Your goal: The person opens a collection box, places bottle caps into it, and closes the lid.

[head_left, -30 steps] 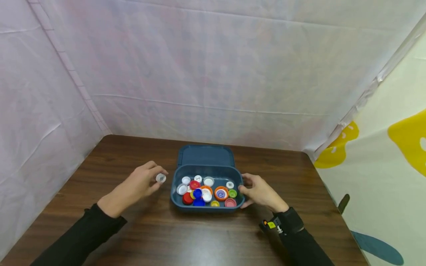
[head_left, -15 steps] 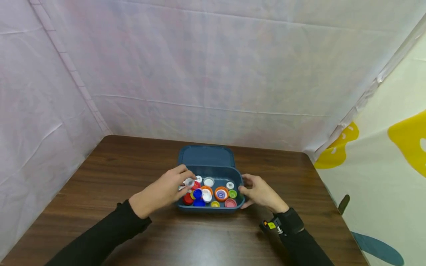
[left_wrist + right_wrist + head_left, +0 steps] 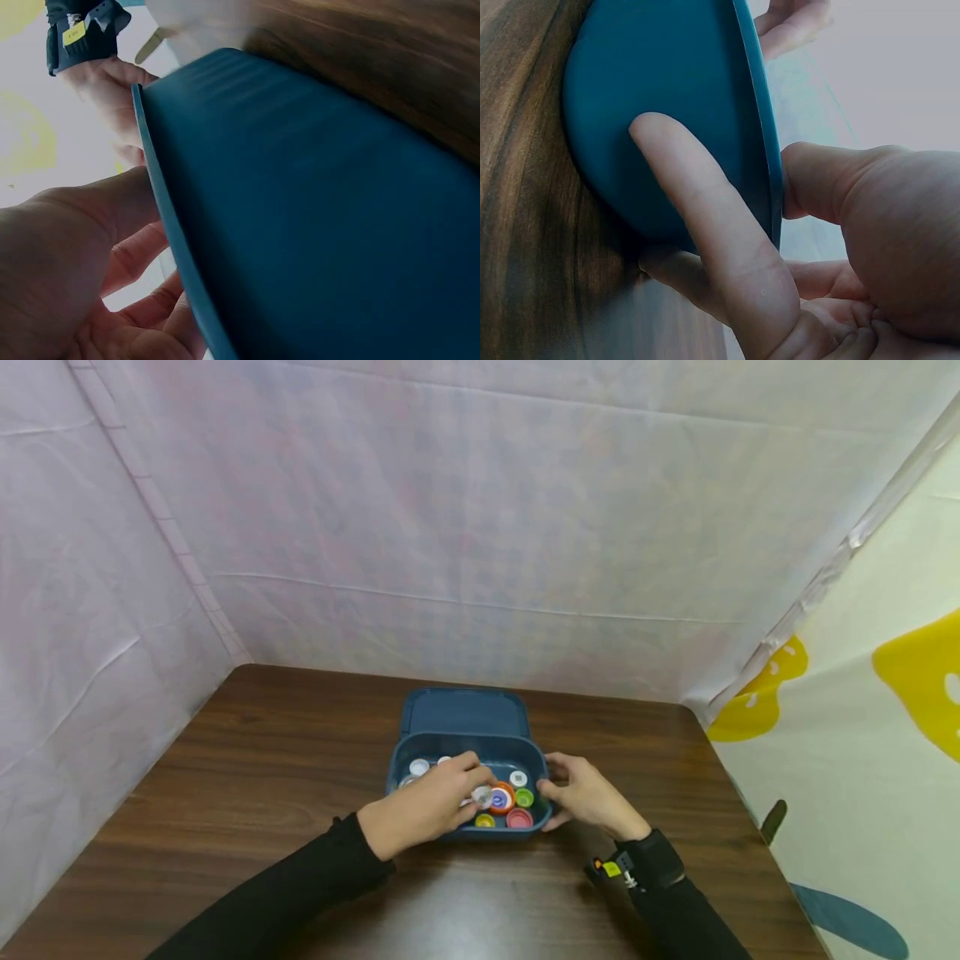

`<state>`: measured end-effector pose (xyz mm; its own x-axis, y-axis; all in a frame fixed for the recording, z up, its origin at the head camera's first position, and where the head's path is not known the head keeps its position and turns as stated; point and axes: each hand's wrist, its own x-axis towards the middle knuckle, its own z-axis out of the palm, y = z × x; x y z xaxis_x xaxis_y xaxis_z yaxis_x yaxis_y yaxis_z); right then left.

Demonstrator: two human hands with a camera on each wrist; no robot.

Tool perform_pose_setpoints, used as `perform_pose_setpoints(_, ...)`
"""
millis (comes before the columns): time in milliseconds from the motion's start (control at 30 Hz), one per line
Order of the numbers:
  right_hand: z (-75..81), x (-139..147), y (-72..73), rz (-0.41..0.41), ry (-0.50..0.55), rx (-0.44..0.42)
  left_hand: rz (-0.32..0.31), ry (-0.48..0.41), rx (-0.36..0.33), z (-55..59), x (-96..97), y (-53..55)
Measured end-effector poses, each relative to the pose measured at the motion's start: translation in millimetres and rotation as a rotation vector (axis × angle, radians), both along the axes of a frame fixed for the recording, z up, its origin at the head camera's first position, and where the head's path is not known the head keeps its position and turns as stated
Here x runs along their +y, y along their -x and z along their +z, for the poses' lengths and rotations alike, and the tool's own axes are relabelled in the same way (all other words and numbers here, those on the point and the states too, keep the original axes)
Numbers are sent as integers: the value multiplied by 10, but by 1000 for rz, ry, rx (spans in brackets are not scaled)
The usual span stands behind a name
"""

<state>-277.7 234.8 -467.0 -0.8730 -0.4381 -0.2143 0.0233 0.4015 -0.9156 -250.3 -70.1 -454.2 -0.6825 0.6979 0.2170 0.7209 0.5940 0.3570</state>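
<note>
A dark blue plastic box (image 3: 495, 748) holds bottle caps in several colours. My left hand (image 3: 423, 803) reaches in over its front rim and pinches a clear whitish bottle cap (image 3: 482, 796) between thumb and fingers, above the other caps. Among those in sight are an orange cap (image 3: 511, 790), a green cap (image 3: 524, 797) and a pink cap (image 3: 519, 818); the hand covers the ones at middle left. My right hand (image 3: 592, 795) grips the box's right end, thumb at the rim and fingers along the outer wall (image 3: 667, 67) in the right wrist view.
A matching blue lid (image 3: 465, 712) lies flat right behind the box. The brown wooden table (image 3: 300, 718) carries both, and pale cloth walls (image 3: 465, 527) rise at its back and left. On the right hangs a white cloth with yellow shapes (image 3: 926, 681).
My left hand has carried the clear cap rightward from beside the box to over its middle. The right hand keeps its grip on the box, which stays in place.
</note>
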Motion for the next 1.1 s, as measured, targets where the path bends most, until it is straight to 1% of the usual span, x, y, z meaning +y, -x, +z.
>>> perform_pose_setpoints(67,2,1,-2,0,0,-3,-2,2,19,2,34,-3)
perform_pose_setpoints(100,4,1,-1,0,2,-5,12,3,-1,158,59,-86)
perform_pose_setpoints(167,4,-1,-1,2,4,-4,11,-19,1,166,49,-99)
perform_pose_setpoints(300,-3,-3,6,3,7,-1,35,-49,-59,179,4,-120)
perform_pose_setpoints(367,-8,-2,7,2,6,0,49,-53,-73,186,-25,-134)
perform_pose_setpoints(467,-10,-4,4,-7,3,-3,78,-56,-62,198,-72,-158)
perform_pose_setpoints(567,-12,-5,-1,-12,4,-2,110,-61,-23,206,-126,-168)
perform_pose_setpoints(667,-9,-10,-4,-8,8,0,159,-61,2,225,-196,-170)
perform_pose_setpoints(833,-21,-21,-7,-1,16,-3,270,-48,-10,250,-346,-164)
perform_pose_setpoints(1000,-23,-16,3,2,9,7,341,-70,-12,238,-518,-130)
perform_pose_setpoints(1100,-23,-4,16,5,1,20,408,-83,0,214,-604,-109)
